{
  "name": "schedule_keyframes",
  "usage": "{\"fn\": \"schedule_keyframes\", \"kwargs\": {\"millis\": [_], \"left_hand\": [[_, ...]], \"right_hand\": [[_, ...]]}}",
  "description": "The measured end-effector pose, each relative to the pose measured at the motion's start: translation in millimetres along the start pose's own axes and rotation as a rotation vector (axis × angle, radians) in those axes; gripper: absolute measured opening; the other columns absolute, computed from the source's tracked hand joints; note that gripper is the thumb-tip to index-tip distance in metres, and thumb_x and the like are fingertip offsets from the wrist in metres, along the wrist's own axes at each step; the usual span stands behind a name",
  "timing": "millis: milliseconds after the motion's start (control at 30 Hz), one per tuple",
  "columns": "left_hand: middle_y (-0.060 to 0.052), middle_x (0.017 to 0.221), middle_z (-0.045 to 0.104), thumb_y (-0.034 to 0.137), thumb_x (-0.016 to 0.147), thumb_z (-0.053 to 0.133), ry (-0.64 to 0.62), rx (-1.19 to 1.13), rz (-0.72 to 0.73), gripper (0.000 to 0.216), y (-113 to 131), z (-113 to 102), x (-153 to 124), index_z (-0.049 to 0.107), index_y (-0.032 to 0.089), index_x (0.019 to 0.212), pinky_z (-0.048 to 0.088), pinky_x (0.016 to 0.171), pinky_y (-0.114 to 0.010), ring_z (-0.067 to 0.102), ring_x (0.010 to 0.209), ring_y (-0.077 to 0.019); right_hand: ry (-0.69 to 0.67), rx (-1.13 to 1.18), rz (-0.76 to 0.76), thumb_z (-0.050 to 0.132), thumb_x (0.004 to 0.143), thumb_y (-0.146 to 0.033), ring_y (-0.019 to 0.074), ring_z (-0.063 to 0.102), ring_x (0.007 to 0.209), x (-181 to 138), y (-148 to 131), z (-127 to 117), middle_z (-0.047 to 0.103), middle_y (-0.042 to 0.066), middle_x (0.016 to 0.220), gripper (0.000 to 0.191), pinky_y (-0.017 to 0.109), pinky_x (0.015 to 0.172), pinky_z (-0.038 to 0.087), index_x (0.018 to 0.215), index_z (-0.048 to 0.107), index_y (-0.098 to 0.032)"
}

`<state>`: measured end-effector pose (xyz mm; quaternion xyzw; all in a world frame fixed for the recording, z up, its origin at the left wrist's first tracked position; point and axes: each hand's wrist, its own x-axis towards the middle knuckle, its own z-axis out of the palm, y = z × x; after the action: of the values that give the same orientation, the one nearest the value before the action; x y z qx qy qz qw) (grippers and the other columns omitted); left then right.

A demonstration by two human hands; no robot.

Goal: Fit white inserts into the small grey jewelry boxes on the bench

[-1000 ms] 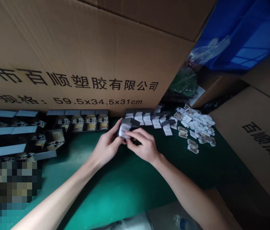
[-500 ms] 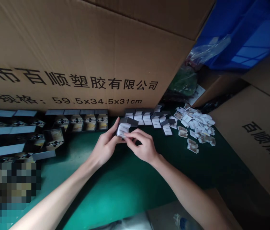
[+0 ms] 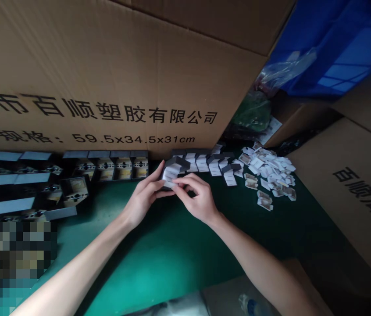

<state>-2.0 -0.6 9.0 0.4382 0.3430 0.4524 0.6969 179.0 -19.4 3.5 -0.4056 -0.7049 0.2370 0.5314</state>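
Both of my hands meet over the green mat point(image 3: 159, 259), just in front of a big cardboard carton. My left hand point(image 3: 144, 197) grips a small grey box with a white paper insert point(image 3: 171, 170) from the left. My right hand point(image 3: 194, 196) pinches the white insert at the box's near edge with thumb and forefinger. Right behind the held box lies a row of similar small grey boxes with white inserts point(image 3: 207, 161). A loose heap of small folded white paper cards point(image 3: 271, 173) lies further right on the mat.
A large printed cardboard carton point(image 3: 106, 74) walls off the back. Rows of finished dark boxes point(image 3: 106, 166) lie at the left. Another carton point(image 3: 353, 188) stands at the right, with a blue plastic crate point(image 3: 337, 48) above. A plastic bottle point(image 3: 254, 306) lies at the bottom edge.
Both hands and the small box have shifted slightly up and away from me; my right fingers have closed in tighter on the white insert.
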Motion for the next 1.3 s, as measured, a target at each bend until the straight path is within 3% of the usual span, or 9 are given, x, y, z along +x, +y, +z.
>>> {"fn": "schedule_keyframes", "kwargs": {"millis": [200, 400, 600, 800, 1000, 1167, 1300], "left_hand": [[-0.009, 0.127, 0.073, 0.031, 0.092, 0.059, 0.008, -0.040, -0.007, 0.073, -1, 3, 2, 0.037, 0.021, 0.161, 0.052, 0.108, -0.055, 0.068, 0.120, -0.0317], [-0.007, 0.114, 0.075, 0.036, 0.088, 0.067, 0.114, 0.060, 0.007, 0.059, -5, 3, 3, 0.058, 0.021, 0.144, 0.057, 0.101, -0.051, 0.072, 0.109, -0.0301], [-0.007, 0.110, 0.075, 0.037, 0.082, 0.076, 0.127, 0.075, 0.011, 0.054, -4, 2, 3, 0.063, 0.020, 0.132, 0.062, 0.095, -0.047, 0.073, 0.104, -0.0276], [-0.009, 0.118, 0.076, 0.041, 0.084, 0.074, 0.095, 0.086, -0.018, 0.060, -2, 6, 1, 0.062, 0.021, 0.140, 0.061, 0.096, -0.049, 0.073, 0.109, -0.0313], [-0.009, 0.132, 0.072, 0.037, 0.088, 0.067, 0.056, 0.135, -0.010, 0.070, 3, 7, -1, 0.049, 0.022, 0.154, 0.057, 0.104, -0.049, 0.065, 0.124, -0.0349], [-0.007, 0.144, 0.065, 0.037, 0.081, 0.077, 0.002, 0.257, -0.024, 0.090, 7, 9, -3, 0.037, 0.023, 0.161, 0.055, 0.106, -0.045, 0.062, 0.128, -0.0360], [-0.007, 0.142, 0.067, 0.041, 0.082, 0.076, 0.017, 0.344, -0.008, 0.090, 5, 9, -3, 0.037, 0.020, 0.161, 0.054, 0.107, -0.043, 0.063, 0.128, -0.0353]], "right_hand": [[0.000, -0.004, -0.036, 0.064, 0.095, -0.021, 0.0128, 0.067, 0.081, 0, 1, -1, 0.067, 0.004, 0.092, 0.014, 0.022, 0.063, 0.059, 0.105, 0.074, -0.021], [-0.031, -0.106, -0.144, 0.060, 0.094, -0.019, 0.0129, 0.066, 0.075, -1, 0, -2, 0.068, 0.004, 0.090, 0.017, 0.023, 0.059, 0.057, 0.105, 0.073, -0.021], [-0.027, -0.224, -0.239, 0.061, 0.093, -0.018, 0.0111, 0.062, 0.067, -1, 3, -3, 0.070, 0.004, 0.090, 0.020, 0.024, 0.058, 0.056, 0.107, 0.073, -0.022], [0.020, -0.333, -0.284, 0.064, 0.093, -0.018, 0.0127, 0.067, 0.072, 0, 6, -3, 0.071, 0.003, 0.085, 0.019, 0.024, 0.067, 0.060, 0.108, 0.075, -0.023], [0.029, -0.311, -0.247, 0.064, 0.094, -0.019, 0.0130, 0.066, 0.074, -1, 7, -3, 0.070, 0.005, 0.088, 0.018, 0.024, 0.064, 0.059, 0.107, 0.076, -0.021], [0.021, -0.287, -0.227, 0.065, 0.093, -0.019, 0.0112, 0.065, 0.070, -1, 6, -3, 0.070, 0.003, 0.086, 0.016, 0.021, 0.057, 0.056, 0.104, 0.076, -0.022], [0.049, -0.339, -0.248, 0.065, 0.092, -0.018, 0.0128, 0.068, 0.074, -2, 5, -3, 0.070, 0.004, 0.086, 0.015, 0.023, 0.062, 0.059, 0.103, 0.075, -0.021]]}}
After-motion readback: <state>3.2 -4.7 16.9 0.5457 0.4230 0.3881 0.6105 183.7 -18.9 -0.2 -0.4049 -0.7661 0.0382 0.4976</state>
